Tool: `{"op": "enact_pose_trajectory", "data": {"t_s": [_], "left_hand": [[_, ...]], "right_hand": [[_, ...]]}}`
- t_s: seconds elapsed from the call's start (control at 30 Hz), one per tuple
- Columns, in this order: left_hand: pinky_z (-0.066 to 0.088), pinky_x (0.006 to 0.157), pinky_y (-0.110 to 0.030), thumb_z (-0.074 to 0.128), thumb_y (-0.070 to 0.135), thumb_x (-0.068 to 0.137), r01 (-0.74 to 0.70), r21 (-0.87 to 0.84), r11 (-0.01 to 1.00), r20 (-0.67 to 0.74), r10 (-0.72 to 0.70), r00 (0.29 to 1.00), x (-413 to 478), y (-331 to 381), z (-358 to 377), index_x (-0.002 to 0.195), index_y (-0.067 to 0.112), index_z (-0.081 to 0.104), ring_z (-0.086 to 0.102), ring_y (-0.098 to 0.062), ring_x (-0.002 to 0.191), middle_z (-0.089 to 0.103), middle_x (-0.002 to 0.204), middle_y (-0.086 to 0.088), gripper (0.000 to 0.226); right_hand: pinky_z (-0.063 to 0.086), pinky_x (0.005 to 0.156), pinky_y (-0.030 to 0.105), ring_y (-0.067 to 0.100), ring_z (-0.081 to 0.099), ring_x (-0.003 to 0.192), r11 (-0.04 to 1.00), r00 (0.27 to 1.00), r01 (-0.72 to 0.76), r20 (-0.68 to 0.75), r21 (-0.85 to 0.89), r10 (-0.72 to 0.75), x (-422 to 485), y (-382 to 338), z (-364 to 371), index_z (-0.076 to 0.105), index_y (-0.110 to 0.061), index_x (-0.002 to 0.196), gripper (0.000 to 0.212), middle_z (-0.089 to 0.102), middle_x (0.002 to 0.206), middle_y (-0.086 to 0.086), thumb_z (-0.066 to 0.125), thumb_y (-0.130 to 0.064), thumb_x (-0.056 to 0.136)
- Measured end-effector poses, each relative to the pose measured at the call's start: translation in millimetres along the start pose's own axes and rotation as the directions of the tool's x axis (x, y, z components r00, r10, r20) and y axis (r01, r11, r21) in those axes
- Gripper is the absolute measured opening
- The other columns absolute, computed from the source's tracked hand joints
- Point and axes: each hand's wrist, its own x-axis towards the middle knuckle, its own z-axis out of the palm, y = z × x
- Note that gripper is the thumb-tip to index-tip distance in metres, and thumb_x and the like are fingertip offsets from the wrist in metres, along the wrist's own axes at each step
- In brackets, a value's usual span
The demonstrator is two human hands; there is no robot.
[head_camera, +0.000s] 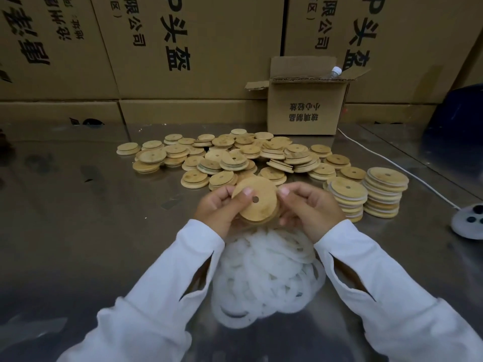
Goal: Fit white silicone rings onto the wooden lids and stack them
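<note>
reflective steel tabletop (pixel 78 231), printed cardboard cartons (pixel 198 48) behind | left hand (pixel 222 207) + right hand (pixel 311 207) both pinching round wooden lid with centre hole (pixel 257 198) | heap of white silicone rings (pixel 266 278) beneath wrists

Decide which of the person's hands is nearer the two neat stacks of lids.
Right. The right hand, gripping the held lid, sits just beside the stacks; the left hand grips the lid's opposite edge.

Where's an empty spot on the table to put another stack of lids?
The bare table left of the loose lids and the left hand is widest. Another patch lies between the two stacks and the right sleeve. The middle is crowded.
</note>
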Motion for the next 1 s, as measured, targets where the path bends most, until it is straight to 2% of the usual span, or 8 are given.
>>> {"op": "enact_pose_trajectory", "data": {"t_s": [0.07, 0.17, 0.33, 0.6, 0.73, 0.87, 0.93, 1.0], "left_hand": [[0.058, 0.062, -0.038, 0.062, 0.015, 0.079, 0.035, -0.091, 0.995, -0.044, -0.04, 0.998, 3, 0, -2, 0.075, 0.011, 0.064, 0.065, -0.023, 0.076, 0.068, 0.08, -0.009, 0.007], [0.058, 0.054, -0.041, 0.052, 0.014, 0.09, 0.101, -0.225, 0.969, -0.095, -0.125, 0.988, 5, 3, -4, 0.092, 0.009, 0.057, 0.062, -0.032, 0.089, 0.06, 0.103, -0.015, 0.007], [0.058, 0.053, -0.038, 0.048, 0.02, 0.093, 0.134, -0.208, 0.969, -0.018, -0.141, 0.99, 1, 3, -5, 0.1, 0.01, 0.055, 0.07, -0.031, 0.064, 0.066, 0.092, -0.017, 0.014], [0.055, 0.046, -0.029, 0.048, 0.021, 0.093, 0.101, -0.149, 0.984, 0.014, -0.1, 0.995, 2, -1, 0, 0.105, 0.008, 0.059, 0.071, -0.027, 0.068, 0.068, 0.091, -0.016, 0.021], [0.058, 0.054, -0.036, 0.048, 0.02, 0.093, 0.103, -0.201, 0.974, -0.016, -0.109, 0.994, 4, 2, 2, 0.103, 0.01, 0.058, 0.071, -0.027, 0.068, 0.066, 0.097, -0.018, 0.017], [0.059, 0.057, -0.04, 0.048, 0.019, 0.093, 0.126, -0.332, 0.935, -0.048, -0.151, 0.987, 6, 7, 0, 0.107, 0.011, 0.056, 0.07, -0.031, 0.066, 0.065, 0.099, -0.019, 0.018], [0.058, 0.055, -0.039, 0.047, 0.024, 0.093, 0.164, -0.363, 0.917, -0.026, -0.186, 0.982, 6, 7, 0, 0.118, 0.01, 0.052, 0.07, -0.033, 0.07, 0.063, 0.105, -0.02, 0.029], [0.056, 0.059, -0.04, 0.047, 0.03, 0.093, 0.211, -0.385, 0.898, -0.002, -0.23, 0.973, 7, 6, 1, 0.126, 0.009, 0.047, 0.067, -0.036, 0.085, 0.06, 0.114, -0.02, 0.039]], "right_hand": [[0.047, 0.057, 0.021, 0.009, 0.055, 0.054, 0.948, 0.989, -0.007, -0.141, -0.318, -0.04, 5, 5, -7, 0.062, -0.017, 0.078, 0.011, 0.062, 0.061, -0.003, 0.058, -0.021, 0.087], [0.044, 0.068, 0.025, 0.017, 0.057, 0.077, 0.61, 0.99, -0.128, -0.14, -0.782, 0.028, 7, 11, -14, 0.06, -0.026, 0.072, 0.013, 0.061, 0.074, -0.003, 0.058, -0.024, 0.085], [0.042, 0.065, 0.022, 0.014, 0.057, 0.074, 0.558, 0.98, -0.167, -0.075, -0.813, 0.184, 7, 10, -14, 0.058, -0.029, 0.06, 0.021, 0.059, 0.067, -0.008, 0.066, -0.031, 0.08], [0.037, 0.056, 0.017, 0.005, 0.049, 0.062, 0.603, 0.974, -0.12, 0.023, -0.789, 0.224, 3, 7, -19, 0.055, -0.027, 0.061, 0.026, 0.053, 0.064, -0.011, 0.06, -0.017, 0.084], [0.044, 0.069, 0.021, 0.014, 0.055, 0.074, 0.76, 0.999, -0.014, 0.023, -0.65, 0.037, 1, 1, -22, 0.055, -0.022, 0.071, 0.019, 0.057, 0.075, -0.005, 0.055, -0.01, 0.087], [0.046, 0.062, 0.01, 0.003, 0.056, 0.061, 0.973, 0.985, 0.151, -0.057, -0.176, -0.163, 0, -14, -25, 0.06, -0.015, 0.076, 0.014, 0.061, 0.063, -0.008, 0.058, -0.004, 0.084], [0.05, 0.061, 0.015, 0.003, 0.058, 0.057, 0.98, 0.989, 0.141, -0.069, 0.141, -0.132, -1, -18, -25, 0.063, -0.012, 0.081, 0.009, 0.063, 0.057, -0.007, 0.058, -0.005, 0.081], [0.052, 0.062, 0.017, 0.003, 0.06, 0.057, 0.97, 0.991, 0.13, -0.041, 0.207, -0.124, 0, -17, -22, 0.064, -0.012, 0.087, 0.013, 0.065, 0.057, -0.007, 0.055, -0.005, 0.081]]}}
